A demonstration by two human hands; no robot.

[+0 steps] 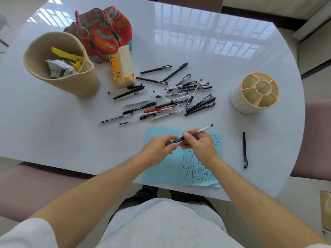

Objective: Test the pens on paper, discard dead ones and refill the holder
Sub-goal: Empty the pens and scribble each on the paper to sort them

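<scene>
Right hand grips the clear pen mid-barrel; left hand pinches its dark cap end. Light, stiff, slick plastic (likely slippery), so hold the barrel firmly.

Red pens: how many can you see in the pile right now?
2. Both red pens lie side by side near the middle of the pen pile, one just above the other. More could be hidden under the overlapping pens.

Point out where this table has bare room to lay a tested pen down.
Bare top lies between the blue paper and the lone black pen, below the pen holder, and left of the paper, below the woven basket. The pen pile above the paper is crowded.
</scene>
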